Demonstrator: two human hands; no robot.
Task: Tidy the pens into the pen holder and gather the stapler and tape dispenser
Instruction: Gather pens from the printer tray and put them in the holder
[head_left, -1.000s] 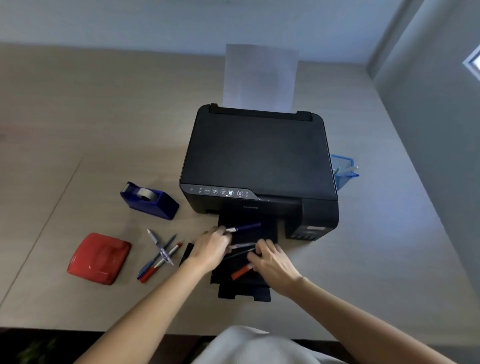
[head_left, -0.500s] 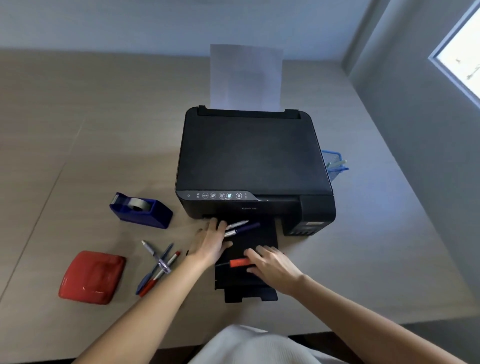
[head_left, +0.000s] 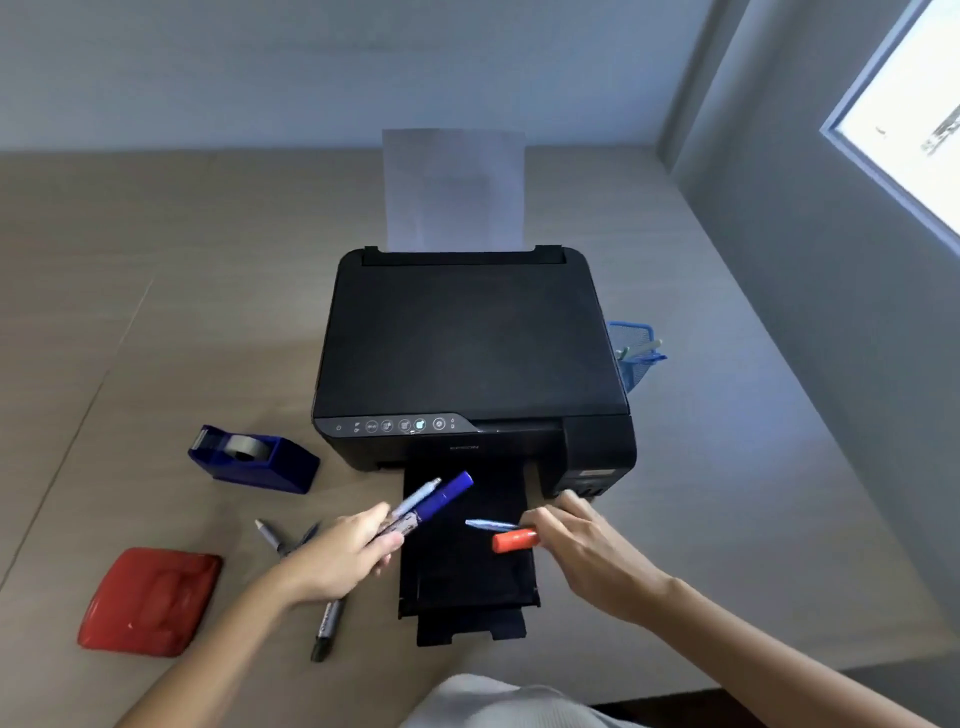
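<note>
My left hand (head_left: 343, 553) grips two pens (head_left: 434, 501), a blue-capped one and a pale one, raised over the printer's output tray (head_left: 467, 592). My right hand (head_left: 576, 551) holds an orange-capped pen (head_left: 511, 540) and a thin light-blue pen (head_left: 488, 525) over the same tray. More pens (head_left: 280, 540) lie on the desk behind my left wrist, and a dark marker (head_left: 327, 629) lies below it. The blue mesh pen holder (head_left: 634, 358) stands right of the printer, partly hidden, with a pen in it. A blue tape dispenser (head_left: 254, 460) and a red stapler (head_left: 150, 603) sit at the left.
A black printer (head_left: 467, 353) fills the middle of the wooden desk (head_left: 156, 312), with a paper sheet (head_left: 454, 189) upright at its back. A grey wall and a window (head_left: 909, 119) close the right side. The desk's front edge runs by my body.
Both hands have lifted off the output tray with pens in them; earlier they were flat on the tray picking the pens up. The camera has tilted up slightly.
</note>
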